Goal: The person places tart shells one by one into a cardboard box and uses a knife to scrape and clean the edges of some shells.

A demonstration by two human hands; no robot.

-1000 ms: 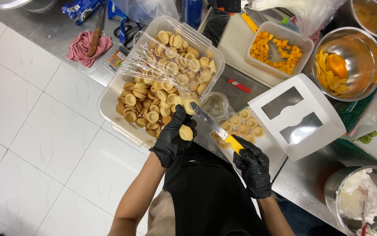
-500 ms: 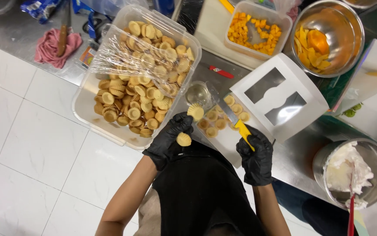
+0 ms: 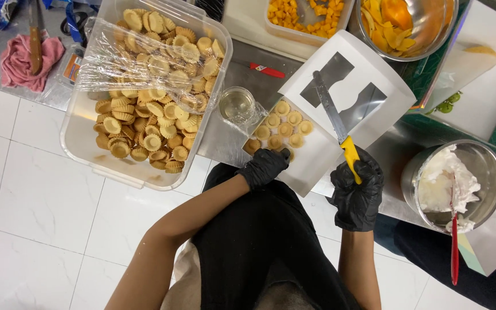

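Now left hand (image 3: 264, 166) sets tart shell (image 3: 285, 152) in box (image 3: 311, 161); earlier held above.

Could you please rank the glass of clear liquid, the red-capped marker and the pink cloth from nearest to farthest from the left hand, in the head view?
From the left hand:
1. Glass of clear liquid, just above and left, beside the tart box.
2. Red-capped marker, farther up the steel counter.
3. Pink cloth, far left, under a knife.

White glossy floor tiles (image 3: 35, 206); steel counter (image 3: 230, 63), possibly stainless; bright even light.
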